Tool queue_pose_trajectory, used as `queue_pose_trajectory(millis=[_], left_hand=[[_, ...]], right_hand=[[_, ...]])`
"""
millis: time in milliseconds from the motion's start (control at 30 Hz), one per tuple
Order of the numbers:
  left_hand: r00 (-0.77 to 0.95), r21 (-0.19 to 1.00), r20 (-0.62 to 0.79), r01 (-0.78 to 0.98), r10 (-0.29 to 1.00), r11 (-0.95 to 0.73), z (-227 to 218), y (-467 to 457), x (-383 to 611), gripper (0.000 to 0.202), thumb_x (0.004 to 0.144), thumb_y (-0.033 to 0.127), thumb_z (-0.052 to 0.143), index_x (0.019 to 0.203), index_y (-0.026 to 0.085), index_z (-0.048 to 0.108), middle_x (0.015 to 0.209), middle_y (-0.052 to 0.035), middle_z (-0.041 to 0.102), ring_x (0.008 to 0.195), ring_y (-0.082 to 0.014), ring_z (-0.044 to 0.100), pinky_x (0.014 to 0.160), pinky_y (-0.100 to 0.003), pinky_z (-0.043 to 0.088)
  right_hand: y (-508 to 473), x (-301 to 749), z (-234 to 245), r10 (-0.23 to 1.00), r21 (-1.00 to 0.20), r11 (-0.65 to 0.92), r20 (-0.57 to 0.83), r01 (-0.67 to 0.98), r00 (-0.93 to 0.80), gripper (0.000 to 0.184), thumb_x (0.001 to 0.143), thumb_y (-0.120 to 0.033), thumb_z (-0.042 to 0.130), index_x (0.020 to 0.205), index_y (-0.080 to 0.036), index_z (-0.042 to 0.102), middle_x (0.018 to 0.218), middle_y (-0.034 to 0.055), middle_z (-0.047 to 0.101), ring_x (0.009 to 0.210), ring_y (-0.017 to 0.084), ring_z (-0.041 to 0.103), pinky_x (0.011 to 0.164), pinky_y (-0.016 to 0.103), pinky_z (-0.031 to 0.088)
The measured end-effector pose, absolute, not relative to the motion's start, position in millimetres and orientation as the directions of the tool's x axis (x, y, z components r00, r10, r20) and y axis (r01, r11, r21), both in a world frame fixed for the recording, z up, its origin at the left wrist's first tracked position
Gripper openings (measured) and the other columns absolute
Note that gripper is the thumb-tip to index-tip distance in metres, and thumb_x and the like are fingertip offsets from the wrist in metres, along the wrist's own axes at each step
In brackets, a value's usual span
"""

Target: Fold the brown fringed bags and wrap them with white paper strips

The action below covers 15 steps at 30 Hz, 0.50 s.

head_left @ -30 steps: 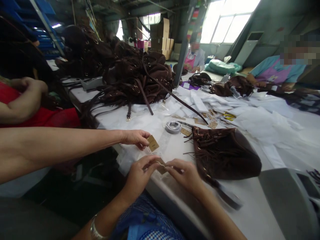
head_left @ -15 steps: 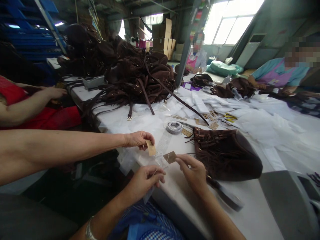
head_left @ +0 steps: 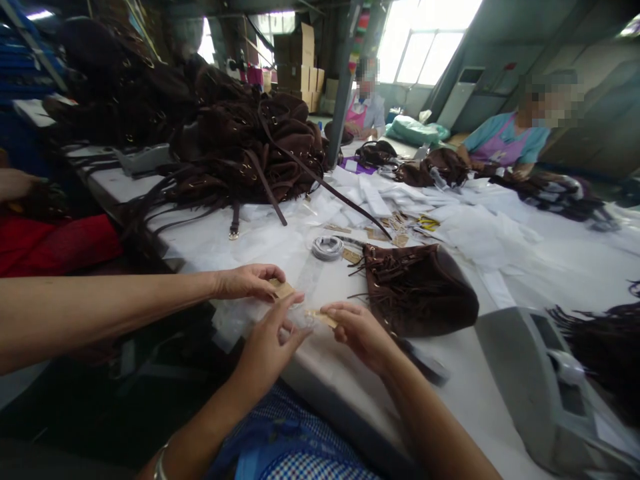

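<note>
My right hand point(head_left: 361, 333) pinches a tan cardboard tag point(head_left: 324, 319) above the table's near edge. Opposite it is my left hand point(head_left: 270, 347), its index finger and thumb apart and the other fingers partly curled. A thin clear strand or bit of plastic point(head_left: 307, 321) shows between my left fingertips and the tag; I cannot make out if the left hand touches it. A co-worker's hand point(head_left: 247, 281) reaches in from the left with another tan tag point(head_left: 281, 289), close to my left index finger. A dark brown fringed bag point(head_left: 425, 290) lies just beyond my right hand.
A coil of pale cord or tape point(head_left: 327, 248) lies by the bag. White paper sheets point(head_left: 465, 227) spread behind it. Brown bags point(head_left: 240, 147) are heaped at back left. A grey machine point(head_left: 530, 380) stands at right. Two people sit across the table.
The view has turned right. My left hand has risen toward the co-worker's tag and its thumb and index finger have spread apart. My right hand still holds its tag, now tilted differently.
</note>
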<state>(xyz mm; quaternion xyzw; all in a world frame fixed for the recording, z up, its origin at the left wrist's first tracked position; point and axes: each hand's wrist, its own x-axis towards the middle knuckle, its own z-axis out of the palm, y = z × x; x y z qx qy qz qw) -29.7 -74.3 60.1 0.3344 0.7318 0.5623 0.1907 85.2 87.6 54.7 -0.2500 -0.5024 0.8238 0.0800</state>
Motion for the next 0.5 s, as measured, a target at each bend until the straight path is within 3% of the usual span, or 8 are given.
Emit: queue_pose_trajectory(millis=[67,167,333,500], left_hand=[[-0.678,0.936,0.106,0.314,0.728,0.157,58,-70,-31,0.025,0.081,0.04,0.07,0.098,0.022,0.072,0.08,-0.0026,0.069,0.062,-0.016,0.057,0.06,-0.025,0.043],[-0.651,0.963,-0.017,0.194,0.759,0.187,54,-65,-35,0.03,0.086,0.046,0.061,0.08,0.018,0.068,0.053,0.0024,0.054,0.049,-0.0123,0.045,0.049,-0.023,0.034],[-0.573,0.98,-0.18,-0.034,0.8,0.196,53,-64,-40,0.033,0.085,0.048,0.061,0.081,0.015,0.064,0.052,0.0049,0.047,0.046,-0.0084,0.038,0.044,-0.02,0.026],[-0.545,0.971,-0.222,-0.051,0.808,0.232,54,-65,-39,0.034,0.081,0.048,0.063,0.079,0.014,0.062,0.054,0.0039,0.049,0.045,-0.0079,0.038,0.042,-0.019,0.024]], right_hand=[[87,87,54,0.298,-0.796,-0.586,-0.384,0.15,-0.874,0.028,0.073,-0.037,0.077,0.087,-0.014,0.07,0.069,-0.0006,0.059,0.05,0.005,0.042,0.045,0.017,0.033],[87,89,48,0.264,-0.754,-0.64,-0.394,0.146,-0.88,0.039,0.082,-0.054,0.067,0.086,-0.015,0.066,0.066,-0.0013,0.057,0.047,0.004,0.042,0.044,0.016,0.034],[86,86,38,0.409,-0.858,-0.51,-0.306,0.063,-0.86,0.052,0.081,-0.065,0.063,0.088,-0.013,0.064,0.061,-0.0029,0.055,0.043,0.004,0.041,0.043,0.017,0.031],[87,86,33,0.49,-0.91,-0.414,-0.244,0.023,-0.837,0.052,0.082,-0.065,0.061,0.087,-0.013,0.065,0.067,-0.0008,0.058,0.047,0.006,0.046,0.045,0.019,0.032]])
